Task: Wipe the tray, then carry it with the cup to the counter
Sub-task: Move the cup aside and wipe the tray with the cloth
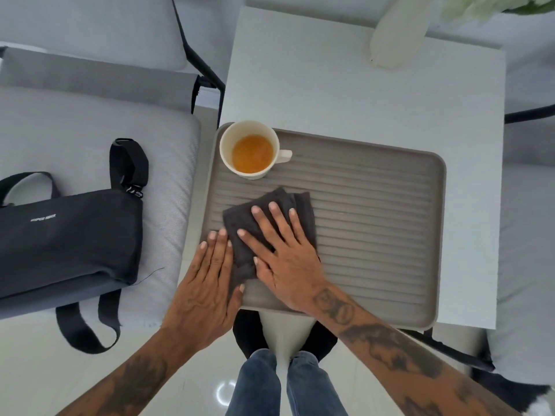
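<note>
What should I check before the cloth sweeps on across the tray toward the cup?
1. Cloth lies flat on the tray: ok.
2. Right hand presses on the cloth, fingers spread: ok.
3. Left hand steadies the tray's near-left edge and touches the cloth: ok.
4. Cup stands upright in the far-left corner, apart from the cloth: ok, but close, and it holds orange liquid.
5. Tray sits fully on the table: not ok, its near edge overhangs.
6. Tray's right half is clean: cannot tell.
</note>
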